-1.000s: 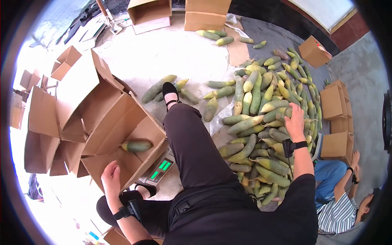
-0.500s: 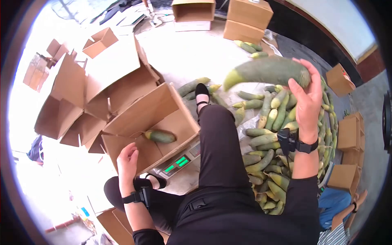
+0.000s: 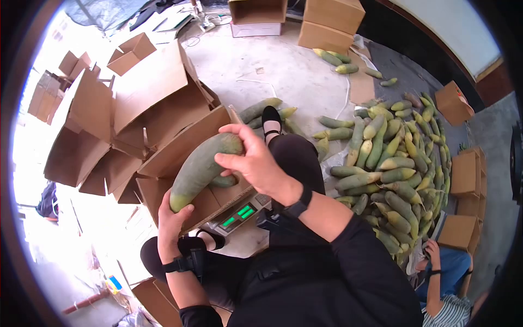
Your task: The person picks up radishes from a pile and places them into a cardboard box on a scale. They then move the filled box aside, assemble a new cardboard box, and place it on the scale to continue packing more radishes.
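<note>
A big curved green radish (image 3: 201,163) with a pale yellow-green end is held in both hands above an open cardboard box (image 3: 158,188). My right hand (image 3: 259,161) grips its upper, darker end, thumb on one side and fingers on the other. Around the lower, pale end my left hand (image 3: 172,218) is closed. Inside the box lies another green radish (image 3: 222,181), partly hidden behind the held one. The box rests on a digital scale (image 3: 242,213) with lit green displays.
A large heap of green radishes (image 3: 400,174) lies on the floor to the right. More open cardboard boxes (image 3: 147,103) stand at the left. Stacked boxes (image 3: 329,27) are at the back. At the lower right sits another person (image 3: 444,278), in blue trousers and a striped top.
My right hand has brought the radish from above the heap leftward to over the box. My left hand has taken hold of its pale end.
</note>
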Motion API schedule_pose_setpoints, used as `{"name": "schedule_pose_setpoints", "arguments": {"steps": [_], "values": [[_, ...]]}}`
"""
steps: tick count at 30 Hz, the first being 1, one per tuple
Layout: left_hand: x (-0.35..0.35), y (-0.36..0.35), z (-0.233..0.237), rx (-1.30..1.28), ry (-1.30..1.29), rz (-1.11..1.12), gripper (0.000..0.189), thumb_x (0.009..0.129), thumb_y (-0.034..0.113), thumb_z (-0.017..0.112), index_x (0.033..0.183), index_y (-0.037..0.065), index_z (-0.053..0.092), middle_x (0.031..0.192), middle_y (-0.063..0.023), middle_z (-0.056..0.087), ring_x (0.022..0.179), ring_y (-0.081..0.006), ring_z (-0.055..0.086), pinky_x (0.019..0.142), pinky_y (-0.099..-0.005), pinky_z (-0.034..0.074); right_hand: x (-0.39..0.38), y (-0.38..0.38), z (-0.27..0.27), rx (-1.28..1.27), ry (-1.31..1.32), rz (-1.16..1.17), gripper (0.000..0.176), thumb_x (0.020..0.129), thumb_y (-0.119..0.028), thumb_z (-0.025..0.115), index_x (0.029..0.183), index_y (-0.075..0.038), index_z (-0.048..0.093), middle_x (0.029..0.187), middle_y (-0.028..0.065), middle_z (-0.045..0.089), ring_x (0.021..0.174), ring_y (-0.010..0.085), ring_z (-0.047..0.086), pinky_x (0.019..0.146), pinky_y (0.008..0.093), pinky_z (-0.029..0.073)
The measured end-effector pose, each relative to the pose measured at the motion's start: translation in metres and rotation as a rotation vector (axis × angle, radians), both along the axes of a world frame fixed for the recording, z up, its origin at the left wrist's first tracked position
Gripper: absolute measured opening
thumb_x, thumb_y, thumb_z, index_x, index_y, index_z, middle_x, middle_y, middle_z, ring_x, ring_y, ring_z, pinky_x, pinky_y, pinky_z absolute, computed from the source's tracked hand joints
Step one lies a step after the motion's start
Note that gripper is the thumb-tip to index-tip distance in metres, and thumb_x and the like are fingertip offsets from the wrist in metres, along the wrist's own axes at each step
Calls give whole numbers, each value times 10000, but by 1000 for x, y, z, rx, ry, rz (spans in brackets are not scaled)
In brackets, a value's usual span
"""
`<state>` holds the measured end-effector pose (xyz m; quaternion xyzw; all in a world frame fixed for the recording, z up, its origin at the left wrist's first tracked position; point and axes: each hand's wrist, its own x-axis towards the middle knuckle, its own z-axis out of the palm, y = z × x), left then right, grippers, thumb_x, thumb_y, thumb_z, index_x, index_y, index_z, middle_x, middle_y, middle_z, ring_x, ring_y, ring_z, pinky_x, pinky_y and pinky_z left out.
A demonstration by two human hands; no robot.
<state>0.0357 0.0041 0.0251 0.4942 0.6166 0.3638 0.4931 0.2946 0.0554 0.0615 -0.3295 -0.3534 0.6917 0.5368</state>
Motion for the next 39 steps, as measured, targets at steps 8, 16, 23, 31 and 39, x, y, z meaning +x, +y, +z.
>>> {"name": "schedule_pose_setpoints", "arguments": {"steps": [8, 16, 23, 31, 39], "values": [[-8, -4, -1, 5, 331, -1, 543, 679, 86, 722, 1184, 14, 538, 805, -40, 602, 702, -147, 564, 660, -262, 472, 5, 2, -40, 441, -918, -138, 314, 773, -147, 638, 1057, -32, 567, 1017, 143, 614, 982, 315, 555, 884, 391, 429], [2, -2, -6, 8, 943, -236, 576, 595, 128, 770, 1140, 63, 593, 1004, -181, 585, 946, -355, 579, 834, -403, 467, 6, -23, -50, 472, -1260, 282, 289, 770, -224, 669, 1011, -87, 589, 985, 98, 623, 979, 293, 564, 838, 423, 450], [-5, 1, -20, 41, 698, -214, 555, 668, 99, 726, 1194, 38, 562, 1037, -183, 609, 916, -284, 605, 813, -366, 473, 11, -25, -53, 538, -1193, 220, 243, 776, -187, 663, 985, -80, 600, 950, 97, 629, 963, 293, 569, 824, 418, 451], [-13, 9, -37, -103, 503, -83, 420, 803, 55, 633, 1208, -8, 542, 985, -131, 626, 920, -174, 599, 816, -287, 469, 42, -17, -9, 621, -735, -114, 120, 776, -100, 609, 881, -43, 609, 897, 119, 620, 898, 309, 572, 787, 403, 455], [-9, 5, -32, -78, 453, -74, 372, 826, 34, 599, 1190, -22, 550, 943, -108, 637, 862, -158, 610, 781, -270, 487, 188, 10, -71, 26, -642, -460, 200, 881, -136, 588, 1042, -18, 597, 949, 37, 654, 849, 98, 602, 717, 226, 467]]}}
